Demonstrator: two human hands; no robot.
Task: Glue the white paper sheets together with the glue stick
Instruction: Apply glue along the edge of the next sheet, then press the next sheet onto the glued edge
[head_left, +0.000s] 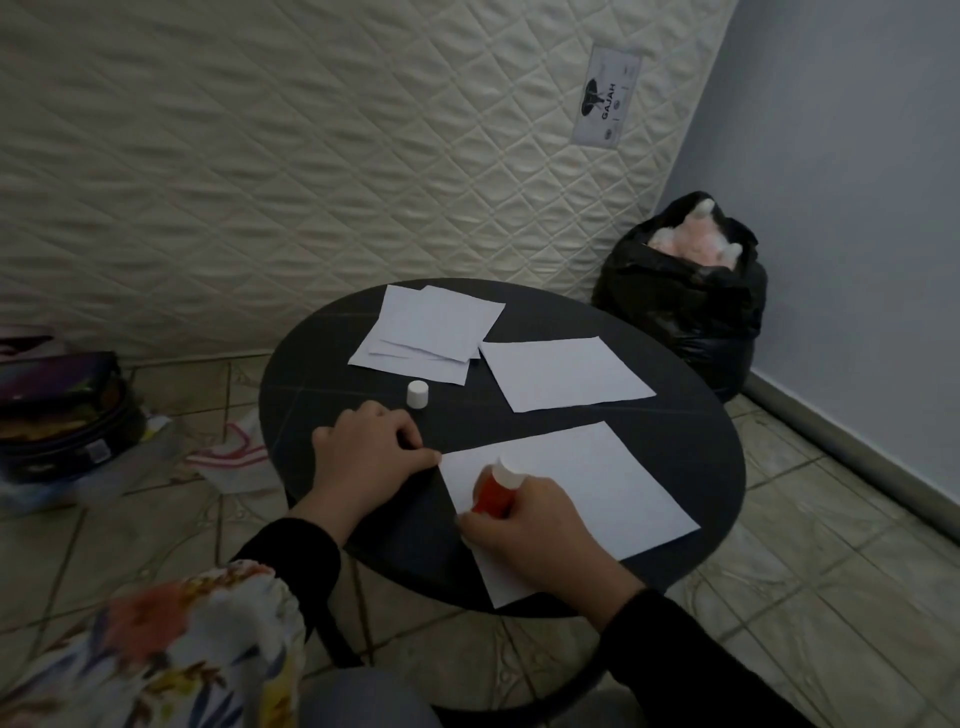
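Your right hand (540, 530) holds the glue stick (496, 493) in a closed grip, tip down on the near white sheet (587, 478) under it. Your left hand (369, 452), curled with nothing in it, pins that sheet's corner just left of the grip. The cap (418, 394) stands beyond on the desk (311, 374).

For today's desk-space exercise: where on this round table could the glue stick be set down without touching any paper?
Free: the dark strip between the white cap and the single far sheet, and the table's left rim beyond the left hand. Crowded: the paper stack at the back, and the near sheet under the right hand holding the glue stick.
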